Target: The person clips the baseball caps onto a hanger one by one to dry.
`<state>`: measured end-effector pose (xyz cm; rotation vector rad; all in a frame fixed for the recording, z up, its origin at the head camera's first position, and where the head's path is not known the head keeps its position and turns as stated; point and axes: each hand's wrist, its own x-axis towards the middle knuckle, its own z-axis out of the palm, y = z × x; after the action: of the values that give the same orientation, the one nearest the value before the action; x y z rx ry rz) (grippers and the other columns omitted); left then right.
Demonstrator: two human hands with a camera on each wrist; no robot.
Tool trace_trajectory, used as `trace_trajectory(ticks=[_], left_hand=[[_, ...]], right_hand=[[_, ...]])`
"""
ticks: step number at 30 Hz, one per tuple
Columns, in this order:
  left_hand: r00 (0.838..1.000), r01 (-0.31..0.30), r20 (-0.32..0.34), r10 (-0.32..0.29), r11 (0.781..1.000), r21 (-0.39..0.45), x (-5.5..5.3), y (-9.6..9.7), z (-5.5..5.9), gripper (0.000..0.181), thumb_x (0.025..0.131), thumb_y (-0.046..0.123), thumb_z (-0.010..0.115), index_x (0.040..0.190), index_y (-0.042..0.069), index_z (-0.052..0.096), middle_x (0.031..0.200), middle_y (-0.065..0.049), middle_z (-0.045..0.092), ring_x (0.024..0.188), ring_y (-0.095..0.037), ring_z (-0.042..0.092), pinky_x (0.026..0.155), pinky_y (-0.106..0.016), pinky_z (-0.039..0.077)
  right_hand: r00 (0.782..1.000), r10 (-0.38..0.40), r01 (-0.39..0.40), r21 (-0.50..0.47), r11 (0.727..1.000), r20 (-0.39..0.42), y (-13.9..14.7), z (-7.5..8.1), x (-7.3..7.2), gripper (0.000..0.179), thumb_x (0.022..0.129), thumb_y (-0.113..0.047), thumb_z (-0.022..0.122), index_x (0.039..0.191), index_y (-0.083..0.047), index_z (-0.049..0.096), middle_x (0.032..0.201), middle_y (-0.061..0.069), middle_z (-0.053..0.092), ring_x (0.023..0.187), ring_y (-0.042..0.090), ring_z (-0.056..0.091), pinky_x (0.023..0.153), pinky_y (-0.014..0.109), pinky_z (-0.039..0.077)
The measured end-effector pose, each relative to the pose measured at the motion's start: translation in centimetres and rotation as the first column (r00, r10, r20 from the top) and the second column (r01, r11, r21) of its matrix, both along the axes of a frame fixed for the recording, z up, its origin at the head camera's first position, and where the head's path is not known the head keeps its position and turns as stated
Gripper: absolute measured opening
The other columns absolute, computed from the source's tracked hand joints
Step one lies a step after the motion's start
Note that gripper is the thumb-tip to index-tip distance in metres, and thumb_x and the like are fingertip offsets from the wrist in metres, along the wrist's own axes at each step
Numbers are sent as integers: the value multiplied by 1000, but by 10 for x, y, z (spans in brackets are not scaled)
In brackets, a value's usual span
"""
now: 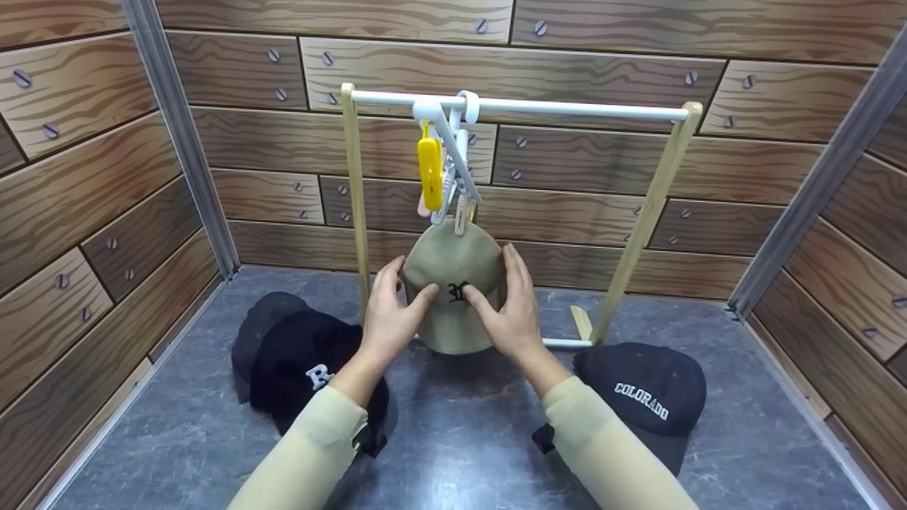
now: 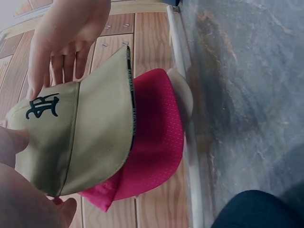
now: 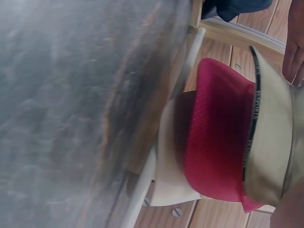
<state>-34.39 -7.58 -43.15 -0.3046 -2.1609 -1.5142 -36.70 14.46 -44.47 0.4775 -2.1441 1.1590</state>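
Faces wood-print walls [image 1: 581, 78] beyond a grey table [image 1: 439, 460], with a clock centred on the tan cap [image 1: 464, 326] in the head view. Hangs there below a white rail [image 1: 588, 108], caught at 12 o'clock in a pale peg [image 1: 461, 214]. Is gripped by left hand [image 1: 390, 312] at 9 and right hand [image 1: 516, 312] at 3, with thumbs on the front and fingers along the side edges. Shows a dark-trimmed brim edge in both wrist views, with a red cap [image 3: 218, 137] and cream cap [image 3: 175, 152] behind. Leaves room for moving toward 6, between black cap [image 1: 297, 354] at 8 and navy cap [image 1: 648, 397] at 4. Reaches across both in pale sleeves [image 1: 305, 446].
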Motion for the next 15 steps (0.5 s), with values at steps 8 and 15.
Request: trace_trajectory(ticks=[8, 15], left_hand=[[999, -44, 6, 44, 999, 1, 7, -7, -14, 75, 101, 31, 84, 159, -4, 52, 158, -23, 56, 141, -44, 58, 118, -56, 48], [998, -58, -18, 57, 997, -49, 2, -17, -41, 78, 102, 45, 81, 157, -3, 54, 152, -25, 60, 137, -42, 60, 114, -53, 51]], right_hand=[[1000, 9, -8, 23, 1000, -27, 11, -15, 9, 91, 99, -33, 86, 167, 5, 39, 173, 28, 35, 156, 44, 42, 124, 58, 42], [997, -15, 19, 54, 998, -77, 17, -29, 18, 84, 98, -32, 87, 161, 5, 47, 159, 27, 47, 147, 44, 48, 120, 61, 43]])
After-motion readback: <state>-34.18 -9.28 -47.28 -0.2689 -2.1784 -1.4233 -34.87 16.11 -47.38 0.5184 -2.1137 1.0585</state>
